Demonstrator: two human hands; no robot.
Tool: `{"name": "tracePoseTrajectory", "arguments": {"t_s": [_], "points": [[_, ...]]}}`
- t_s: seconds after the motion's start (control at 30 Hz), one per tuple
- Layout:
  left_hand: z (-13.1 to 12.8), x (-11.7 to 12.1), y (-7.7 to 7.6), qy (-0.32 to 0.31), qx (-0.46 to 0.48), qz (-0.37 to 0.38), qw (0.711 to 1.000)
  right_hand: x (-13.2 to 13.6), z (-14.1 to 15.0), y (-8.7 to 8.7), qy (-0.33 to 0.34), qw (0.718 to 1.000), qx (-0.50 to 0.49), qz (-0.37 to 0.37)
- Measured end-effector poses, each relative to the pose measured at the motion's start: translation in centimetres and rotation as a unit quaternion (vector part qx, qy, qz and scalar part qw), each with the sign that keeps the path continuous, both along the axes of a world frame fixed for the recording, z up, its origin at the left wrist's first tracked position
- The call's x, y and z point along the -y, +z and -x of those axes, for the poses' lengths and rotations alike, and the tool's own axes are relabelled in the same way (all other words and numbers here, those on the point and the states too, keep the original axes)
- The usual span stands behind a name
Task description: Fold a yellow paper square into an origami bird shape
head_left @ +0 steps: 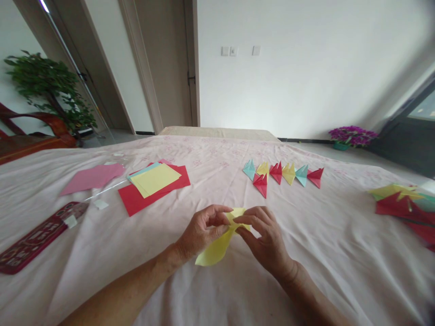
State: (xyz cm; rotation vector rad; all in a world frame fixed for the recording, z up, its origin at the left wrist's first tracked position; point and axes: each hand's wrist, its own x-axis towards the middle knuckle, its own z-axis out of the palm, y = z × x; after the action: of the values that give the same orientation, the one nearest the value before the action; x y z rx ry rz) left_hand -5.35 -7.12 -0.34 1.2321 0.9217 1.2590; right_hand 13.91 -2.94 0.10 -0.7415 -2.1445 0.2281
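Note:
A sheet of yellow paper (215, 250) is pinched between both hands near the middle of the cloth, its lower left part curling toward me. My left hand (208, 224) grips it from the left with thumb and fingers. From the right, my right hand (263, 231) holds its upper part between thumb and fingertips. The fingers hide where the paper bends. Beyond my right hand stand several folded paper pieces in a row, among them a red one (261, 184) nearest to me, a yellow one (288, 173) and a light blue one (301, 174).
On the left lie yellow sheets (154, 179) over red paper (131, 201), a pink stack (93, 177) and a dark red patterned object (37, 237). Larger red and yellow folded paper (396, 203) sits at the far right. A pale floral cloth (210, 158) covers the surface.

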Motion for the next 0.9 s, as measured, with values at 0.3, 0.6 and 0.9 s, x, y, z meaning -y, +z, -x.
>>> {"name": "tracePoseTrajectory", "arguments": {"t_s": [0.3,0.6,0.9], "points": [[1.5,-1.6,-0.4,0.062,0.134,0.040,0.988,-1.6,-0.6,-1.2,0.033,0.869,-0.309,0.386],[0.2,-0.7,-1.0,-0.028,0.107,0.093,0.990,-1.8,0.1,-1.5,0.066,0.731,-0.429,0.526],[-0.7,-0.2,-0.9,-0.009,0.089,0.133,0.987,-1.1,0.8,-2.0,0.066,0.723,-0.428,0.538]]}}
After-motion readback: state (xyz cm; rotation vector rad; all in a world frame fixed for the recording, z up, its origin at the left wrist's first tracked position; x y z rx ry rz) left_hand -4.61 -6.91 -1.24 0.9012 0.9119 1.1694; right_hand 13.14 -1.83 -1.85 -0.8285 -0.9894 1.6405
